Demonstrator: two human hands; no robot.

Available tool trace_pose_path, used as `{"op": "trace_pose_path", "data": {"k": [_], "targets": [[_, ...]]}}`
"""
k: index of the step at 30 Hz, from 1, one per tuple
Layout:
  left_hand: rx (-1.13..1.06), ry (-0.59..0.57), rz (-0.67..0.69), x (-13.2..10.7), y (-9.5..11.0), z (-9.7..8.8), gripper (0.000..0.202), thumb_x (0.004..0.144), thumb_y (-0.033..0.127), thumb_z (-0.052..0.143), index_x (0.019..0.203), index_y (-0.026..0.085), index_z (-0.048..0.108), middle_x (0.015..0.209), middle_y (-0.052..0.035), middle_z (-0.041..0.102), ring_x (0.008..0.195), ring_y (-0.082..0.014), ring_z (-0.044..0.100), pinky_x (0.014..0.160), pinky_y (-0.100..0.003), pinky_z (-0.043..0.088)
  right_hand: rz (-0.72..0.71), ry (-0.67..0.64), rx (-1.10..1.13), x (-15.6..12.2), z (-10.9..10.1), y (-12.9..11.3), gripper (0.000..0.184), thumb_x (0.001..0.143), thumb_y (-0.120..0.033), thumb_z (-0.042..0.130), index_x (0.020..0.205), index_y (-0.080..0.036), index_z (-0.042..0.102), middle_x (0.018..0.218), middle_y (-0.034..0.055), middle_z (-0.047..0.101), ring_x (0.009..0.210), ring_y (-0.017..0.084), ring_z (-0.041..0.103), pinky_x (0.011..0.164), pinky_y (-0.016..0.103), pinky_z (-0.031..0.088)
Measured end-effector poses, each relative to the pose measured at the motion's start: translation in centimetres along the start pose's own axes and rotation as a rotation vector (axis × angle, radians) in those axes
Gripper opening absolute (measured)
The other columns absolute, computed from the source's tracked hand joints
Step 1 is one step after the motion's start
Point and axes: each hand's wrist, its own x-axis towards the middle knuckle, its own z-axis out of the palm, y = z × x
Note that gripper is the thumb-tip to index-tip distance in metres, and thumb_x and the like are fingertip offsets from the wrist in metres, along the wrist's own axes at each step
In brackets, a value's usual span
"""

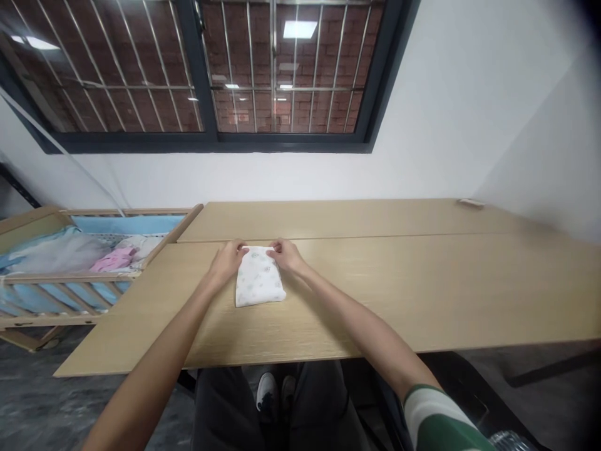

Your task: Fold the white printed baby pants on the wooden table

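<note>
A white cloth [260, 279] with a small faint print lies folded into a compact piece on the wooden table in front of me. My left hand [228, 258] pinches its far left corner between thumb and fingers. At the far right corner, my right hand [285, 255] grips the cloth in the same way. The near edge of the cloth rests on the tabletop, its right corner slightly rounded. Whether the far edge is lifted off the table, I cannot tell.
The light wooden table [399, 282] stretches far to the right, with a seam along its length. A wooden crib [61, 279] with blue lining, bedding and a pink cloth [115, 259] stands at the left. A small flat white item [471, 203] lies at the back right, by the wall.
</note>
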Motion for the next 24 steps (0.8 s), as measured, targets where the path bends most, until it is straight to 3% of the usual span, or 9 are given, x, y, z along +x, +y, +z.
{"op": "trace_pose_path", "data": {"k": [4, 7, 10, 12, 14, 18, 21, 24], "targets": [[0.091, -0.052, -0.06, 2.6, -1.0, 3.1, 0.02, 0.093, 0.024, 0.054, 0.102, 0.017, 0.071, 0.105, -0.0118, 0.074, 0.098, -0.0238, 0.067, 0.083, -0.031, 0.048, 0.073, 0.032, -0.055, 2.0, 1.9, 2.5, 0.007, 0.079, -0.015, 0.067, 0.086, -0.018, 0.066, 0.081, 0.001, 0.065, 0.072, 0.014, 0.06, 0.068, 0.026, 0.048], [0.156, -0.046, -0.076, 2.6, -0.9, 3.7, 0.026, 0.095, 0.023, 0.051, 0.113, 0.015, 0.068, 0.114, -0.0151, 0.071, 0.107, -0.0259, 0.065, 0.088, -0.032, 0.048, 0.096, 0.039, -0.083, 2.4, 2.3, 3.5, 0.011, 0.079, -0.017, 0.069, 0.09, -0.017, 0.067, 0.083, 0.0023, 0.066, 0.076, 0.015, 0.061, 0.075, 0.029, 0.05], [0.22, 0.006, -0.044, 0.0, 0.5, 3.8, 0.038, 0.1, 0.028, 0.042, 0.129, 0.011, 0.059, 0.127, -0.0207, 0.063, 0.119, -0.0305, 0.058, 0.099, -0.04, 0.045, 0.052, 0.077, -0.122, 2.0, 2.0, 3.3, 0.029, 0.085, -0.024, 0.066, 0.113, -0.015, 0.066, 0.108, 0.0107, 0.066, 0.098, 0.021, 0.063, 0.09, 0.034, 0.05], [0.255, 0.013, -0.001, -3.4, 1.7, 4.4, 0.043, 0.101, 0.034, 0.037, 0.13, 0.009, 0.058, 0.128, -0.0227, 0.062, 0.12, -0.0339, 0.057, 0.101, -0.045, 0.044, -0.096, 0.067, -0.159, 1.2, 1.6, 2.4, 0.04, 0.093, -0.03, 0.058, 0.131, -0.016, 0.058, 0.13, 0.0154, 0.059, 0.12, 0.023, 0.057, 0.105, 0.038, 0.044], [0.286, -0.007, 0.053, -7.6, 2.9, 5.7, 0.047, 0.1, 0.04, 0.04, 0.129, 0.009, 0.059, 0.13, -0.0235, 0.061, 0.119, -0.037, 0.058, 0.1, -0.048, 0.045, -0.307, -0.051, -0.182, -0.3, 1.5, 0.9, 0.046, 0.1, -0.036, 0.05, 0.142, -0.018, 0.051, 0.143, 0.0154, 0.051, 0.134, 0.024, 0.048, 0.115, 0.04, 0.035], [0.417, 0.055, 0.114, -14.1, 3.5, 9.2, 0.058, 0.098, 0.049, 0.043, 0.132, 0.006, 0.061, 0.135, -0.0291, 0.058, 0.128, -0.0459, 0.05, 0.099, -0.059, 0.044, -0.619, -0.529, -0.167, -4.5, 2.7, -2.2, 0.055, 0.106, -0.048, 0.036, 0.153, -0.02, 0.042, 0.161, 0.0109, 0.036, 0.151, 0.021, 0.029, 0.123, 0.038, 0.022], [0.377, 0.022, 0.134, -15.6, 2.8, 10.3, 0.053, 0.098, 0.049, 0.042, 0.127, 0.012, 0.068, 0.128, -0.0258, 0.064, 0.124, -0.0464, 0.054, 0.101, -0.065, 0.04, -0.652, -0.844, -0.209, -6.9, 4.1, -2.9, 0.058, 0.107, -0.052, 0.028, 0.157, -0.023, 0.036, 0.166, 0.0048, 0.026, 0.155, 0.016, 0.018, 0.125, 0.032, 0.015], [0.361, 0.026, 0.136, -15.5, 2.3, 10.2, 0.053, 0.099, 0.052, 0.042, 0.126, 0.016, 0.069, 0.126, -0.024, 0.066, 0.122, -0.0452, 0.055, 0.103, -0.067, 0.038, -0.577, -0.937, -0.283, -6.9, 4.8, -1.9, 0.058, 0.108, -0.051, 0.027, 0.158, -0.025, 0.034, 0.167, 0.0029, 0.024, 0.155, 0.016, 0.015, 0.126, 0.035, 0.01]]}}
